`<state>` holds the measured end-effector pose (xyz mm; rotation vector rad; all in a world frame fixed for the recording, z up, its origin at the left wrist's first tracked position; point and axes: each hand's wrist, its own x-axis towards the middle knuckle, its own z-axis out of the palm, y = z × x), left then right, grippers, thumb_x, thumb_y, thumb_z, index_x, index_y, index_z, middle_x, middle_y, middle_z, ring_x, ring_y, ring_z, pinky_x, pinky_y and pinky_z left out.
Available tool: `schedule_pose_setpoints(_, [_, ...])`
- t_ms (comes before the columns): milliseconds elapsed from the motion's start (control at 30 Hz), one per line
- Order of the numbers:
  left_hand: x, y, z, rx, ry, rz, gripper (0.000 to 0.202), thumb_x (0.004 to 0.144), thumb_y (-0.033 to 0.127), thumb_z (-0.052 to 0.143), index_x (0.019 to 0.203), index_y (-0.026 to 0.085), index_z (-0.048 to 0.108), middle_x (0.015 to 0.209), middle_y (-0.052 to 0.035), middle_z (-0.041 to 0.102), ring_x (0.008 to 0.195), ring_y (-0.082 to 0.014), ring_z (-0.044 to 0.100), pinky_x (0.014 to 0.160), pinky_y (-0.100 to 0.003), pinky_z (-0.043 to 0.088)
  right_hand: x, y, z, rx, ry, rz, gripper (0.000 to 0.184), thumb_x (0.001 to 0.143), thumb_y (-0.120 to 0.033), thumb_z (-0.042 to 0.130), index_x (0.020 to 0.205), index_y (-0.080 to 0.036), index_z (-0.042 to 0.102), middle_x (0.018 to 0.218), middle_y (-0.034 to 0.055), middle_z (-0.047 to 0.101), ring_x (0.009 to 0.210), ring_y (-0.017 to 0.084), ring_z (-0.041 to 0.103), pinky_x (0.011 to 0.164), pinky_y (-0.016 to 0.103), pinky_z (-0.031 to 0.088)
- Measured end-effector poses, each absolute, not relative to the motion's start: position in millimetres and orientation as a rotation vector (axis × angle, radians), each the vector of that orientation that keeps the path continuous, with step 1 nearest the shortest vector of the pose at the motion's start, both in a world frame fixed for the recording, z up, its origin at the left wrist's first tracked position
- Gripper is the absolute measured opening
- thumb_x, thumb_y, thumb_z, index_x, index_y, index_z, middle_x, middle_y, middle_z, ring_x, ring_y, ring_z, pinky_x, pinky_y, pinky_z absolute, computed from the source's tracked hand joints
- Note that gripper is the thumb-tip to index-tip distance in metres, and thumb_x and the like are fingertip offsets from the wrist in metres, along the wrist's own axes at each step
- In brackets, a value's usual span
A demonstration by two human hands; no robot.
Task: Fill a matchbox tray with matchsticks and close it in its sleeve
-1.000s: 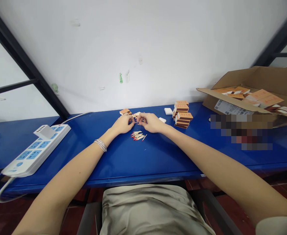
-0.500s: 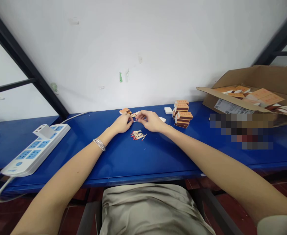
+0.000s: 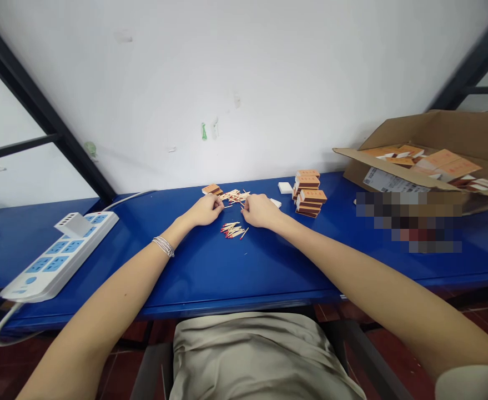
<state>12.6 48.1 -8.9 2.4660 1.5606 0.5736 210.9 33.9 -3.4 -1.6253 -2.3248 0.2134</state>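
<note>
My left hand is closed in a pinch, and a match sticks out to the right from its fingertips. My right hand has its fingers pressed together at the right side of a loose heap of matches; what they hold, if anything, is too small to make out. Nearer to me, below the gap between both hands, lies a smaller bunch of red-tipped matches. Orange matchboxes sit just behind my left hand. A white matchbox tray is partly hidden behind my right hand.
Stacked matchboxes stand right of my right hand, beside another white tray. An open carton of matchboxes sits at the far right, near a blurred patch. A white power strip lies left on the blue table.
My right hand has drawn back to the right, away from my left hand, uncovering more of the match heap. My left hand has shifted slightly left and keeps its pinch.
</note>
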Motion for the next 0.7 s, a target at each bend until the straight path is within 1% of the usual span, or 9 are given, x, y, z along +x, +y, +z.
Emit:
schedule_pose_setpoints(100, [11.7, 49.0, -9.3, 2.452, 1.557, 0.576, 0.013, 0.080, 0.023, 0.050, 0.075, 0.017, 0.060, 0.071, -0.0040, 0.064, 0.066, -0.0159, 0.057, 0.069, -0.029, 0.047, 207.8, 33.2, -4.3, -1.666, -2.330, 0.197, 0.017, 0.081, -0.019, 0.056, 0.090, -0.010, 0.067, 0.094, 0.0206, 0.069, 0.085, 0.028, 0.067, 0.070, 0.032, 0.047])
schedule_pose_setpoints(167, [10.9, 49.8, -9.8, 2.446, 1.562, 0.578, 0.013, 0.080, 0.023, 0.050, 0.074, 0.016, 0.060, 0.071, -0.0040, 0.064, 0.065, -0.0158, 0.057, 0.068, -0.029, 0.047, 208.9, 34.0, -3.7, -1.633, -2.351, 0.189, 0.015, 0.080, -0.017, 0.056, 0.088, -0.011, 0.067, 0.093, 0.0200, 0.070, 0.085, 0.028, 0.067, 0.069, 0.031, 0.046])
schedule_pose_setpoints(233, [10.1, 50.6, -10.2, 2.435, 1.573, 0.583, 0.012, 0.080, 0.022, 0.051, 0.074, 0.016, 0.060, 0.071, -0.0043, 0.064, 0.064, -0.0160, 0.057, 0.067, -0.029, 0.046, 212.1, 34.9, -2.3, -1.515, -2.370, 0.225, 0.014, 0.081, -0.018, 0.055, 0.084, -0.013, 0.067, 0.089, 0.0155, 0.071, 0.082, 0.025, 0.066, 0.068, 0.030, 0.045])
schedule_pose_setpoints(333, [9.1, 51.6, -11.2, 2.425, 1.585, 0.587, 0.012, 0.080, 0.022, 0.051, 0.075, 0.016, 0.060, 0.071, -0.0045, 0.065, 0.064, -0.0165, 0.058, 0.067, -0.029, 0.046, 216.3, 34.2, -0.1, -1.246, -2.402, 0.380, 0.012, 0.081, -0.020, 0.056, 0.079, -0.017, 0.067, 0.081, 0.0063, 0.071, 0.074, 0.017, 0.064, 0.065, 0.025, 0.043])
schedule_pose_setpoints(433, [8.5, 52.2, -12.5, 2.427, 1.576, 0.584, 0.012, 0.080, 0.023, 0.052, 0.075, 0.017, 0.061, 0.070, -0.0042, 0.065, 0.065, -0.0171, 0.059, 0.067, -0.029, 0.046, 215.9, 31.7, 1.4, -1.086, -2.459, 0.567, 0.011, 0.079, -0.023, 0.060, 0.078, -0.017, 0.068, 0.075, 0.0022, 0.070, 0.066, 0.013, 0.062, 0.060, 0.022, 0.043])
schedule_pose_setpoints(500, [8.5, 52.2, -13.1, 2.431, 1.567, 0.586, 0.012, 0.079, 0.023, 0.052, 0.075, 0.017, 0.061, 0.069, -0.0041, 0.065, 0.066, -0.0173, 0.059, 0.067, -0.029, 0.046, 214.9, 30.9, 2.5, -1.114, -2.437, 0.577, 0.010, 0.078, -0.024, 0.061, 0.077, -0.017, 0.069, 0.074, 0.0020, 0.070, 0.065, 0.013, 0.062, 0.060, 0.022, 0.043])
schedule_pose_setpoints(567, [9.0, 51.6, -13.1, 2.436, 1.559, 0.585, 0.012, 0.079, 0.023, 0.052, 0.075, 0.017, 0.061, 0.069, -0.0040, 0.065, 0.065, -0.0169, 0.058, 0.068, -0.030, 0.047, 215.3, 32.0, 3.7, -1.242, -2.360, 0.461, 0.008, 0.077, -0.021, 0.062, 0.076, -0.018, 0.069, 0.076, 0.0034, 0.071, 0.069, 0.015, 0.063, 0.064, 0.023, 0.044])
schedule_pose_setpoints(700, [10.8, 47.9, -9.3, 2.379, 1.568, 0.574, 0.013, 0.080, 0.024, 0.052, 0.077, 0.016, 0.062, 0.070, -0.0037, 0.064, 0.062, -0.0153, 0.056, 0.065, -0.029, 0.046, 219.8, 37.6, 4.6, -1.560, -2.234, 0.264, 0.009, 0.075, -0.016, 0.060, 0.077, -0.017, 0.069, 0.082, 0.0106, 0.071, 0.079, 0.022, 0.066, 0.070, 0.029, 0.046])
